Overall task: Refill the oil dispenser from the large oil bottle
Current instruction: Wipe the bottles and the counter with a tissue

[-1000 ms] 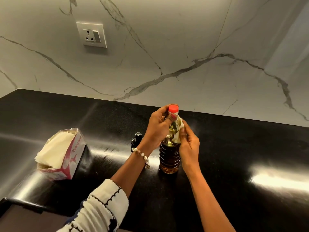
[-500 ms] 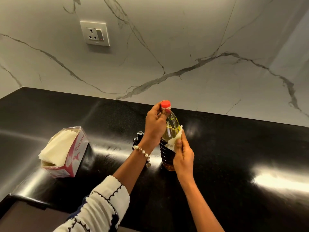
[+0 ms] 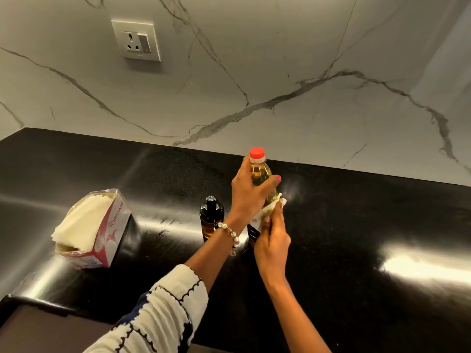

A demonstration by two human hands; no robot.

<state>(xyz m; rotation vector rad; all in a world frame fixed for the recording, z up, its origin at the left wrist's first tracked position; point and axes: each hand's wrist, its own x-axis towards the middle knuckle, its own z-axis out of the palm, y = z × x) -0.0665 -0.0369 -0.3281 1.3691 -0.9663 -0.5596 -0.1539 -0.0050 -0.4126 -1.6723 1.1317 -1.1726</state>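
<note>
On the black bench (image 3: pixel 356 225), going left to right, there is 1 tissue box (image 3: pixel 107 235), 1 oil dispenser (image 3: pixel 211 215) and 1 large oil bottle (image 3: pixel 260 174), with 2 hands working at the bottle.

The tissue box lies toward the left end of the bench, its pink and white side facing right and a stack of pale tissues showing at its open top. It sits well apart from the 2 bottles.

The oil dispenser is a small dark bottle with a black top, standing upright on the bench just left of the large oil bottle; a little amber oil shows low in it.

The left hand (image 3: pixel 248 192), with 1 beaded bracelet (image 3: pixel 230 235) at the wrist and a white patterned sleeve (image 3: pixel 163 312) further down, has its grip wrapped around the upper part of the large oil bottle, below the 1 red cap (image 3: pixel 257 152), which is on. Yellow oil shows in the bottle's neck, and its base is hidden behind the hands.

The right hand (image 3: pixel 271 240) pinches 1 folded white tissue (image 3: pixel 270 207) and presses it against the side of the bottle, just under the left hand's fingers.

On the marble wall (image 3: pixel 331 59) behind, up and to the left, is 1 socket plate (image 3: pixel 136 40).
</note>
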